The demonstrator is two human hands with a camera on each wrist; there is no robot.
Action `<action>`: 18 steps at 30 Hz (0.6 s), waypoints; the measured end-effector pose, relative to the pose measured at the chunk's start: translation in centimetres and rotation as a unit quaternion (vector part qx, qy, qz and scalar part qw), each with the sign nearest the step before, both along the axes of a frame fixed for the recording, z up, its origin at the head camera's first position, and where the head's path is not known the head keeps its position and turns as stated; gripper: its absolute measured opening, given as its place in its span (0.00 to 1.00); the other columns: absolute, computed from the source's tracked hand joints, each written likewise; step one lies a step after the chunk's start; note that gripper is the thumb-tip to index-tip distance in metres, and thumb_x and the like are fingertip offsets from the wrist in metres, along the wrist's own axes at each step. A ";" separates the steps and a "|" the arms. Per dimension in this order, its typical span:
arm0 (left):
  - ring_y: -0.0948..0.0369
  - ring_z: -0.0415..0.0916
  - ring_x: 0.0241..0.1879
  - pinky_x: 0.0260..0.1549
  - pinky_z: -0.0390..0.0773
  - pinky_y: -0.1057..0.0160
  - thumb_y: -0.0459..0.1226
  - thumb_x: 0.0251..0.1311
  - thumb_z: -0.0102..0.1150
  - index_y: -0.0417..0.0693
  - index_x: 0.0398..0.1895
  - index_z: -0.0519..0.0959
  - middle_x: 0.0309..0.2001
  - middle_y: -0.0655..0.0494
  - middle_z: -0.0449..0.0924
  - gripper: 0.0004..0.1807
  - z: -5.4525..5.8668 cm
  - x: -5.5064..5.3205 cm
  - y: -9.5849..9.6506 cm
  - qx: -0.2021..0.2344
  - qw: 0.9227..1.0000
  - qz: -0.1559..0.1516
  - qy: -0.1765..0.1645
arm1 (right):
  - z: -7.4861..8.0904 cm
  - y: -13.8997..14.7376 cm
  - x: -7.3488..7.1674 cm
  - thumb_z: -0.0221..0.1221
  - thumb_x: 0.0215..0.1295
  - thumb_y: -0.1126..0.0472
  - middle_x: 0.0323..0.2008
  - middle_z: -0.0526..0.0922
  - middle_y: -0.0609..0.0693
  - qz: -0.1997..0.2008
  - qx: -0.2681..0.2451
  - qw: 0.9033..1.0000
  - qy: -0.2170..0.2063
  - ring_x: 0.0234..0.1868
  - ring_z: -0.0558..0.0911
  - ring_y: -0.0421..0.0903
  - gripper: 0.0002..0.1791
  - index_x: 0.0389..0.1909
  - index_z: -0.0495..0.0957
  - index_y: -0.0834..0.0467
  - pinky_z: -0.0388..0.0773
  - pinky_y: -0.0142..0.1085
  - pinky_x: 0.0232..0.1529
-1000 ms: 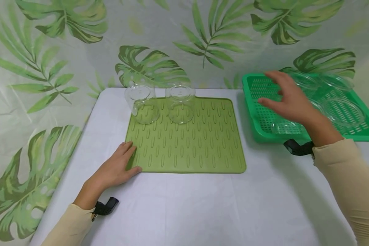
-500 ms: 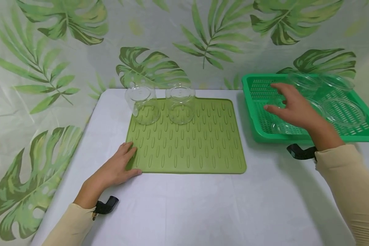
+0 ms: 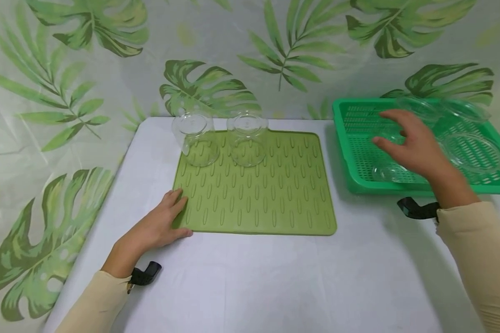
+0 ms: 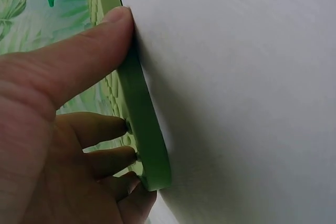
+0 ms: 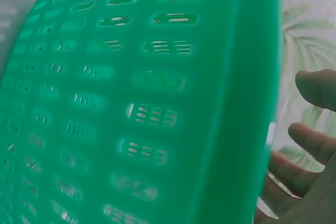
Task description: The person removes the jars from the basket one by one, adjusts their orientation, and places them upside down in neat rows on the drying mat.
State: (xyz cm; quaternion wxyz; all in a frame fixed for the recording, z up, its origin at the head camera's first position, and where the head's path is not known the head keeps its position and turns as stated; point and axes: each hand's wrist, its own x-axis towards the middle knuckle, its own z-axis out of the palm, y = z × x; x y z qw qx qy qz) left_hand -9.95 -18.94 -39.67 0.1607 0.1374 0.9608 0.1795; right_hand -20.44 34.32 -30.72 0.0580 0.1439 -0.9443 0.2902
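Note:
Two clear glass cups, the left one (image 3: 200,156) and the right one (image 3: 247,155), stand on the back left part of a green ridged mat (image 3: 266,199). My left hand (image 3: 154,227) rests on the mat's front left corner, thumb at the front edge and fingertips on the ridged face in the left wrist view. Over a green plastic basket (image 3: 383,188) my right hand (image 3: 418,147) hovers, thumb and fingers spread apart, holding nothing. Several clear glass pieces lie in the basket, among them a glass (image 3: 386,173) near its front wall and a round piece (image 3: 475,153) right of my hand.
The mat and basket sit on a table with a white cloth (image 3: 266,282). Behind it hangs a leaf-patterned backdrop (image 3: 216,41). The basket's slotted side (image 5: 210,103) fills most of the right wrist view.
My right hand has moved slightly right and down over the basket, its fingers still spread. The left hand stays on the mat's corner, and the two cups on the mat have not moved.

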 end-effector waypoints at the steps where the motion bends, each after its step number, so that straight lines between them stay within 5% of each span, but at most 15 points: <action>1: 0.43 0.36 0.72 0.64 0.57 0.42 0.51 0.51 0.62 0.38 0.70 0.50 0.73 0.42 0.37 0.49 0.0 0.0 0.0 -0.002 1.000 -0.001 0.002 | 0.0 0.1 0.1 0.53 0.64 0.54 0.68 0.57 0.57 -0.001 0.001 1.000 -0.002 0.64 0.59 0.64 0.32 0.68 0.56 0.53 0.61 0.61 0.51; 11: 0.44 0.48 0.70 0.62 0.61 0.45 0.53 0.45 0.66 0.41 0.68 0.57 0.71 0.43 0.47 0.49 -0.1 -0.2 -0.2 -0.027 0.998 0.003 0.048 | 0.4 1.5 0.3 0.53 0.65 0.54 0.66 0.59 0.63 0.007 0.038 0.999 -0.006 0.65 0.57 0.66 0.31 0.67 0.58 0.55 0.59 0.63 0.49; 18: 0.42 0.38 0.71 0.65 0.52 0.42 0.56 0.55 0.55 0.38 0.68 0.56 0.72 0.40 0.44 0.44 -0.3 0.3 0.2 0.008 0.999 -0.002 0.041 | -0.2 3.0 0.8 0.52 0.65 0.53 0.67 0.57 0.65 -0.012 0.055 0.998 -0.032 0.65 0.57 0.68 0.31 0.67 0.58 0.57 0.59 0.64 0.50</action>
